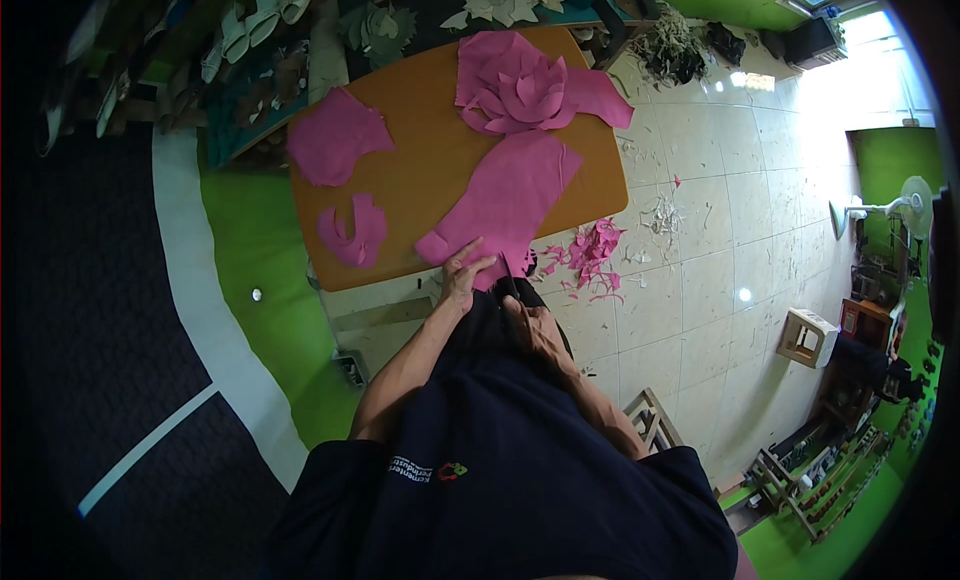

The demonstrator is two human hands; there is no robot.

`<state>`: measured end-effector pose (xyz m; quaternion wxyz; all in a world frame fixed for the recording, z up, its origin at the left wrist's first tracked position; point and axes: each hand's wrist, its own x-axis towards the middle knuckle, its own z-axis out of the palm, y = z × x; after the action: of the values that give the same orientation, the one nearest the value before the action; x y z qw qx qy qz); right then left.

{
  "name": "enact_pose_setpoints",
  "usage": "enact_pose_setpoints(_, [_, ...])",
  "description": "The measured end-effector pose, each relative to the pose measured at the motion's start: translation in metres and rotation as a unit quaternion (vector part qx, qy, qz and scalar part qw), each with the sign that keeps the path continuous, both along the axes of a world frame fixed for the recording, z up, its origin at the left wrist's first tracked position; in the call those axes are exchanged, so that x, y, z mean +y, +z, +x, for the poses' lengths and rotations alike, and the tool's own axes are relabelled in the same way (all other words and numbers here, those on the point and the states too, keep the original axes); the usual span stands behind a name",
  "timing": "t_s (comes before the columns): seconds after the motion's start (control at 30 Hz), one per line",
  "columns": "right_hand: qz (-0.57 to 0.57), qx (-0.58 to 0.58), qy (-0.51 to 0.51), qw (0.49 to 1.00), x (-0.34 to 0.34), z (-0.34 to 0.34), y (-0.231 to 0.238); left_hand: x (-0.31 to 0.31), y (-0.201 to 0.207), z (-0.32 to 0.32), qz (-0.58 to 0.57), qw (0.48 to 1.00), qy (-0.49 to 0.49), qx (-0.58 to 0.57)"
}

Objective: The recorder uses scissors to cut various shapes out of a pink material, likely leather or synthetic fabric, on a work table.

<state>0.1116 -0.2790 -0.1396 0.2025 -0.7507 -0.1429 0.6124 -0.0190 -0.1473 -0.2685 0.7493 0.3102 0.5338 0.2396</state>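
A large pink sheet of leather-like material [508, 185] lies over the near edge of the table, its lower end hanging toward my lap. My left hand [462, 278] grips that lower end, fingers on top of the pink. Close by on the right, my right hand [532, 325] is closed around dark scissors [508, 272]. Their blades point away from me and meet the sheet's near edge; the handles are mostly hidden in the hand. On the left of the table lie a flat pink piece [340, 137] and a curved pink offcut [354, 232].
The orange-brown table [410, 110] also bears a pile of cut pink pieces [520, 92] at its far side. Pink scraps [595, 255] and pale trimmings [664, 216] litter the tiled floor. Shoes [262, 18] stand on a rack at the upper left; a white fan [912, 208] is at far right.
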Motion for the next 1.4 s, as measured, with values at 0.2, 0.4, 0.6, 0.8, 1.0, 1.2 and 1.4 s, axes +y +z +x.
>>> enact_pose_setpoints(0.2, [0.026,-0.011,0.005,1.0,-0.003,0.005,-0.018,-0.001,0.013,0.011,-0.009,0.999,-0.019,-0.025])
enact_pose_setpoints(0.4, [0.057,-0.003,-0.001,0.998,0.005,0.007,-0.034,-0.007,-0.001,0.004,0.019,0.999,-0.027,-0.015])
enact_pose_setpoints(0.6, [0.042,0.013,-0.046,0.998,-0.003,-0.001,-0.052,-0.012,0.003,0.007,-0.003,1.0,-0.025,-0.013])
enact_pose_setpoints(0.8, [0.04,0.021,-0.045,0.998,0.002,0.001,-0.052,-0.014,0.023,0.013,0.015,1.0,-0.016,0.005])
enact_pose_setpoints(1.0, [0.113,-0.022,-0.001,0.993,0.011,0.004,-0.081,-0.02,0.03,0.007,-0.01,0.998,-0.032,-0.06])
enact_pose_setpoints(1.2, [0.135,-0.022,-0.023,0.99,0.016,-0.001,-0.087,-0.02,0.028,0.004,-0.019,0.996,0.008,-0.089])
enact_pose_setpoints(1.4, [0.077,0.016,-0.045,0.996,0.02,0.009,-0.054,0.001,0.039,0.009,-0.043,0.997,0.067,0.013])
